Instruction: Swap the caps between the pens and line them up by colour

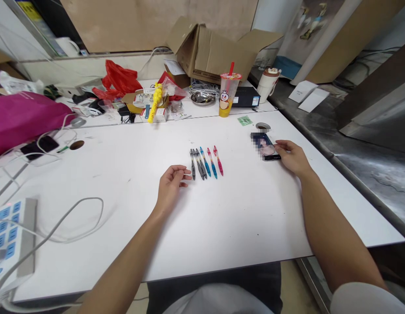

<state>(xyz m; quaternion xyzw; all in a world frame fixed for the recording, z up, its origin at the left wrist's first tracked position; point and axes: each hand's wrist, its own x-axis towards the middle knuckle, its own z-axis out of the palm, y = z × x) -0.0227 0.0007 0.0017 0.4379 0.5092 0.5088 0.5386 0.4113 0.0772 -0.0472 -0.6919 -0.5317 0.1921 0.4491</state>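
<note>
Several click pens lie side by side in a row on the white table: grey-black pens (pixel 198 164) at the left, a blue pen (pixel 205 161), one with a pink top and blue grip (pixel 212 163), and a pink pen (pixel 218 161) at the right. Just left of the row is my left hand (pixel 171 183), its fingers loosely bent and apart, holding nothing; the fingertips are close to the nearest grey-black pen. Over at the right, my right hand (pixel 292 159) grips the right edge of a phone (pixel 271 150) with a lit, partly blurred screen.
Behind the pens stand a drink cup with a red straw (pixel 226 96), a cardboard box (pixel 212 52) and a tumbler (pixel 268 85). A ring-shaped object (pixel 263 126) sits behind the phone. A power strip (pixel 25 235) with loose cables and a magenta bag (pixel 29 117) occupy the left side.
</note>
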